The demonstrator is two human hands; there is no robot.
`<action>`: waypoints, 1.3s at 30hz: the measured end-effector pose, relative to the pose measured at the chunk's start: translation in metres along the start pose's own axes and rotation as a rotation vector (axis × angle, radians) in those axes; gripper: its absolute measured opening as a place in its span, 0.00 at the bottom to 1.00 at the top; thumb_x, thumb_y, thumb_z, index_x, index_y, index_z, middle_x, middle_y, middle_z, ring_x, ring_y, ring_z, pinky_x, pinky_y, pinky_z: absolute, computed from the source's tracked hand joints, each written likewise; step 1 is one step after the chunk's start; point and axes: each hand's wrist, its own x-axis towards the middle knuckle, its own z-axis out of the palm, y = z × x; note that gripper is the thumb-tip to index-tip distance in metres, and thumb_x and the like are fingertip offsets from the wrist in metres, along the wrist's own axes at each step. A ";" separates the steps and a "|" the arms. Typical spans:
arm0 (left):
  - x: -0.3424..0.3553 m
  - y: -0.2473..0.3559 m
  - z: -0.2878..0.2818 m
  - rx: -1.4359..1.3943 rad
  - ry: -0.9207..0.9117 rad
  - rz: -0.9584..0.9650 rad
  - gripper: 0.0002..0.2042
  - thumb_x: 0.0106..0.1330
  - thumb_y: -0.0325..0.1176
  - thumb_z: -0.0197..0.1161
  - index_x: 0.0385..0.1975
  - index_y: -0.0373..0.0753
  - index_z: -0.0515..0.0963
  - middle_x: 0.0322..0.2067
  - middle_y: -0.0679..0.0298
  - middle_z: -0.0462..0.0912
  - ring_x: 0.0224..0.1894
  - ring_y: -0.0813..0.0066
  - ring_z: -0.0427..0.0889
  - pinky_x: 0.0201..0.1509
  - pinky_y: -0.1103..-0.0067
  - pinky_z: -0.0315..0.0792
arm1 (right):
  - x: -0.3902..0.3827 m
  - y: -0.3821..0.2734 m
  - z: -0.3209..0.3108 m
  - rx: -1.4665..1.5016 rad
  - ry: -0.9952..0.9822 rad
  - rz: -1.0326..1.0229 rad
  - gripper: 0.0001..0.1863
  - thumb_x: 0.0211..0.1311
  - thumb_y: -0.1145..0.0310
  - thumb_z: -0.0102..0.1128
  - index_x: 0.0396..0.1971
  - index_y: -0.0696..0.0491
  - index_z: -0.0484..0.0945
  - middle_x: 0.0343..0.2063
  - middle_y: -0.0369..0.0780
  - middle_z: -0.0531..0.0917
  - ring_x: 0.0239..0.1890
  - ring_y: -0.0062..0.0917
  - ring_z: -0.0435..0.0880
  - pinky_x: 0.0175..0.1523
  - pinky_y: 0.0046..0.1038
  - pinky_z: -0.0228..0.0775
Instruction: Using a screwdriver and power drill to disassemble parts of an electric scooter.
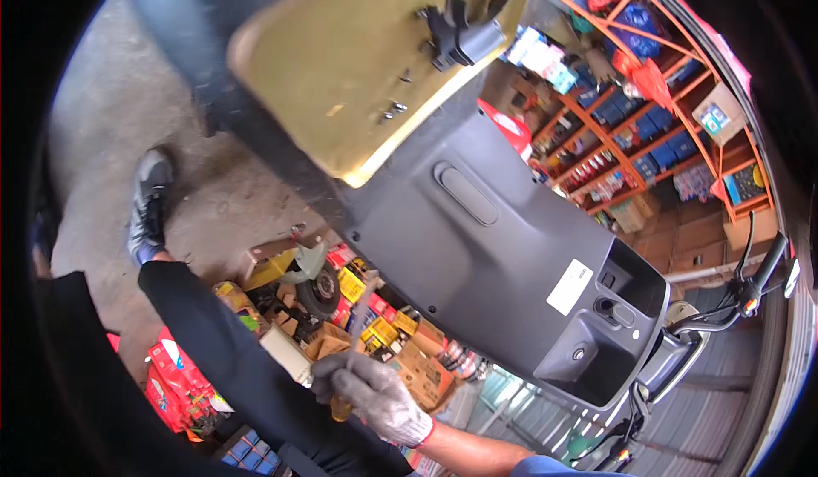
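Note:
My right hand (375, 396), in a grey work glove, is closed around a screwdriver (341, 409) with an amber handle, its shaft pointing up beside the grey plastic panel (477, 264) of a scooter. That panel has screws along its edge, a white label and two recessed pockets. Above it, an olive-yellow board (315, 68) carries black brackets (447, 32) and several small loose screws (392, 112). My left hand is not in view.
A person's dark-trousered leg and sneaker (149, 196) are on the concrete floor (98, 136) at left. Boxes (417, 375), a small wheel (317, 288) and red packages (175, 375) lie below. Orange shelving (639, 179) with goods stands at right, near the handlebar (763, 268).

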 end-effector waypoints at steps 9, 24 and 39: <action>-0.092 0.145 -0.021 0.523 -0.534 0.371 0.15 0.57 0.26 0.54 0.43 0.27 0.75 0.36 0.53 0.80 0.34 0.61 0.81 0.41 0.72 0.75 | -0.078 -0.039 0.017 0.034 0.011 -0.266 0.17 0.75 0.65 0.44 0.53 0.59 0.75 0.47 0.39 0.81 0.46 0.21 0.79 0.52 0.23 0.71; -0.215 0.275 0.172 0.755 -0.914 0.383 0.19 0.67 0.45 0.57 0.49 0.36 0.74 0.35 0.51 0.81 0.37 0.59 0.80 0.45 0.70 0.72 | -0.144 -0.092 -0.121 0.951 -0.368 -0.768 0.13 0.69 0.65 0.55 0.42 0.60 0.76 0.39 0.41 0.82 0.39 0.29 0.81 0.45 0.34 0.76; -0.152 0.284 0.304 0.923 -1.136 0.465 0.20 0.68 0.47 0.54 0.49 0.37 0.73 0.38 0.47 0.82 0.44 0.48 0.80 0.48 0.64 0.71 | -0.104 -0.133 -0.179 1.261 0.115 -0.572 0.08 0.70 0.67 0.52 0.41 0.55 0.76 0.34 0.42 0.81 0.32 0.31 0.82 0.38 0.34 0.76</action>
